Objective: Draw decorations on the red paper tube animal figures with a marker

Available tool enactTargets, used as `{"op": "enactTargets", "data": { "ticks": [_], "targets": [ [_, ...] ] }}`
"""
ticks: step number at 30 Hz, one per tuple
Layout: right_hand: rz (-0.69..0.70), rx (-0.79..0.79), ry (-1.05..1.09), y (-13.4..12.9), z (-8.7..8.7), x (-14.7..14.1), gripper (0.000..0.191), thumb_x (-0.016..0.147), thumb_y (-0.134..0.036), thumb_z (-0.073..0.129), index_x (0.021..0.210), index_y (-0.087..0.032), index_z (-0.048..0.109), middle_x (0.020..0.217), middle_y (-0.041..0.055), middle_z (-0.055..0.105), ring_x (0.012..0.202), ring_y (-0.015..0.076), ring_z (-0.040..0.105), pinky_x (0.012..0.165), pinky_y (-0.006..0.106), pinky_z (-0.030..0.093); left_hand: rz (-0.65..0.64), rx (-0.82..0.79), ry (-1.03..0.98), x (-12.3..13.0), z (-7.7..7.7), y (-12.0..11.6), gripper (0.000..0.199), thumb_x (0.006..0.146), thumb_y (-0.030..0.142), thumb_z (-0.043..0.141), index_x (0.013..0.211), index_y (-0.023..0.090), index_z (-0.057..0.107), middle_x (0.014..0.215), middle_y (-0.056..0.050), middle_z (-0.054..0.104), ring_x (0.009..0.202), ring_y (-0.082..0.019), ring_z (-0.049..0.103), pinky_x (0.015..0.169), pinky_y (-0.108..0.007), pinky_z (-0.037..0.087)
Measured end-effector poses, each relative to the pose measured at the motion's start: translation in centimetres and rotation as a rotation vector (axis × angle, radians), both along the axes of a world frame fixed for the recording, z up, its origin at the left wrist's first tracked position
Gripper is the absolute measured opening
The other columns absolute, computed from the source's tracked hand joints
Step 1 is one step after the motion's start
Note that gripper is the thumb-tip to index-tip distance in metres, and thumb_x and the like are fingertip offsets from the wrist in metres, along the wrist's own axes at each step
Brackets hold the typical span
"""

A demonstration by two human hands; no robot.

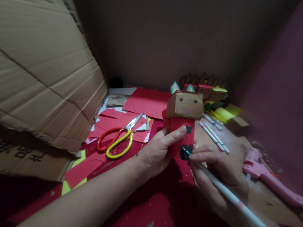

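Near the middle, my left hand (159, 150) is wrapped round the red body of a box figure (188, 105), its thumb lying across the front. The figure stands upright, with a brown cardboard head, two dot eyes, pink marks and pointed ears edged in teal. Black blotches show on its red front. My right hand (214, 168) is closed round a long white pen (230, 194). The pen's dark green tip touches or nearly touches the lower black blotch. Part of the figure's lower body is hidden behind my hands.
Red-and-yellow scissors (119, 141) lie on red paper sheets (147, 101) at the left. White pens (213, 136), yellow paper (228, 111) and a pink glue gun (272, 180) are at the right. Other box figures (205, 90) stand behind; large cardboard (35, 68) rises at the left.
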State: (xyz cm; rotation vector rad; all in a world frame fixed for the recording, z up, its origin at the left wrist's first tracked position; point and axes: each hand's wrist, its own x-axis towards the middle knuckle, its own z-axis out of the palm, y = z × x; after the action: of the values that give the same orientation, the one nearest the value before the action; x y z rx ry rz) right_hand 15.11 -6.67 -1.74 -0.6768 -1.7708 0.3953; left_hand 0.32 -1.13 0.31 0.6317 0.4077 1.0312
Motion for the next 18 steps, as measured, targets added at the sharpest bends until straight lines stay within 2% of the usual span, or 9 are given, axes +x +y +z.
{"op": "enactTargets", "data": {
  "ticks": [6,10,18],
  "targets": [
    [-0.014,-0.003,-0.016,-0.12,0.41,-0.09,0.032,0.089,0.004,0.057,0.107,-0.021,0.064,0.096,0.0,0.064,0.094,0.0105,0.064,0.083,0.02,0.051,0.003,-0.034,0.008,0.0,0.17,0.01,0.041,0.061,0.038,0.095,0.085,0.012,0.072,0.073,-0.005,0.075,0.068,-0.015,0.071,0.067,-0.024,0.058],
    [0.001,0.004,-0.032,-0.15,0.4,-0.01,0.032,0.089,0.004,0.057,0.108,-0.022,0.064,0.096,0.0002,0.064,0.094,0.011,0.064,0.084,0.021,0.051,0.002,-0.03,-0.002,0.06,0.25,0.06,0.04,0.062,0.036,0.094,0.085,0.012,0.072,0.072,-0.004,0.075,0.065,-0.014,0.071,0.065,-0.023,0.058],
    [0.039,-0.028,-0.007,-0.04,-0.16,0.37,0.033,0.088,0.006,0.057,0.107,-0.02,0.065,0.094,0.0019,0.063,0.091,0.0152,0.064,0.085,0.032,0.049,0.007,-0.001,-0.018,0.13,0.13,0.01,0.036,0.065,0.034,0.093,0.086,0.013,0.072,0.072,-0.003,0.074,0.065,-0.013,0.069,0.066,-0.023,0.057]
  ]
}}
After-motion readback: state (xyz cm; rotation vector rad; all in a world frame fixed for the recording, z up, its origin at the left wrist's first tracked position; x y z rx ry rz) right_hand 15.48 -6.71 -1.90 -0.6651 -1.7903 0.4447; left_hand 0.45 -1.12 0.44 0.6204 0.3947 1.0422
